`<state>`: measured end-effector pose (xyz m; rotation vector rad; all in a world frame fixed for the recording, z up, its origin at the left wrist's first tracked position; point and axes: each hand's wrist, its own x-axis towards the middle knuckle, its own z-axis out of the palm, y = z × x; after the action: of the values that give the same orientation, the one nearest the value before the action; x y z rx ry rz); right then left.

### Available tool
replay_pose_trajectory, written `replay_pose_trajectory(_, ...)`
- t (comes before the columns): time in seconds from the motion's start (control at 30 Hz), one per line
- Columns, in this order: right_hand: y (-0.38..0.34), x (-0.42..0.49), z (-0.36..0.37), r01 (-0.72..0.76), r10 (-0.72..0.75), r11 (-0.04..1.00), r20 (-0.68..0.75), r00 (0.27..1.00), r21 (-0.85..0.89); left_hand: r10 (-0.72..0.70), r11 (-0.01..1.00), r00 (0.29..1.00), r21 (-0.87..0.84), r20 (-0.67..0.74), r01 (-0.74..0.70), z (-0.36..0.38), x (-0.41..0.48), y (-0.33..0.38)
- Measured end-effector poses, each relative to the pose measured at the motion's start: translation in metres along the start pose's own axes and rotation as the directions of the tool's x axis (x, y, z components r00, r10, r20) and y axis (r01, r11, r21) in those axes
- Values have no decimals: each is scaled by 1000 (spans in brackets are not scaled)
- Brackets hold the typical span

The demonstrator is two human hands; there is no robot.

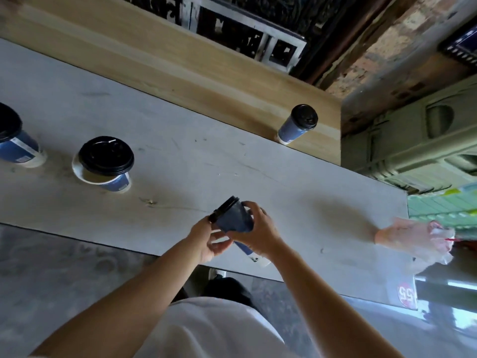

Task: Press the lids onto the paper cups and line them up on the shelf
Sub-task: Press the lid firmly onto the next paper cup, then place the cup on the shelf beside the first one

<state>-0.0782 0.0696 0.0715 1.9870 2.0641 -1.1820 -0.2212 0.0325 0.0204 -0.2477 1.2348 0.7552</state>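
The person is holding one dark blue paper cup, the held cup [235,218], tilted above the near edge of the pale grey surface [296,202]. Its black lid [223,209] is sitting on its mouth and pointing up and to the left. The right hand [259,232] is curling its fingers and thumb round the cup's wall. The left hand [206,237] is gripping the cup at the lid end, its thumb lying against the lid's rim and its fingers curling underneath.

Counting cups, five are showing, four of them lidded. Just below the held cup, a partly hidden cup [254,254] is showing only a blue wall and white base, so its mouth cannot be seen. Left of the held cup, a second cup [117,182] is standing on the surface with a black lid lying off-centre over its white rim. Further left, the far-left cup [18,149] is being cut by the frame edge and is wearing a white label whose print is too small to read. Up and right of the held cup, the ledge cup [290,131] is standing against the wooden ledge [180,63].

Well right of the held cup, one crumpled plastic bag [415,237] is lying on the surface. Lower right of it, one round red sticker [407,293] is reading "55".
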Motion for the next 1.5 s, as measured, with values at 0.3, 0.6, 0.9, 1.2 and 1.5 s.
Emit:
replay_pose_trajectory(0.3,23,36,-59,207,-136,901,206,969,-381,833,276,541,934,-113,-229,-54,34,-16)
replay_pose_trajectory(0.6,11,72,-95,448,-290,433,350,891,-782,730,536,473,843,-493,50,-33,73,-36)
replay_pose_trajectory(0.9,-48,78,-152,409,-328,86,362,873,-909,801,549,284,836,-527,4,-26,87,-45)
replay_pose_trajectory(1.2,-112,68,-169,363,-329,-186,406,852,-913,787,569,258,821,-560,46,-25,88,-43)
replay_pose_trajectory(1.5,-134,72,-152,354,-305,-273,430,850,-894,778,570,267,818,-568,77,-25,86,-40)
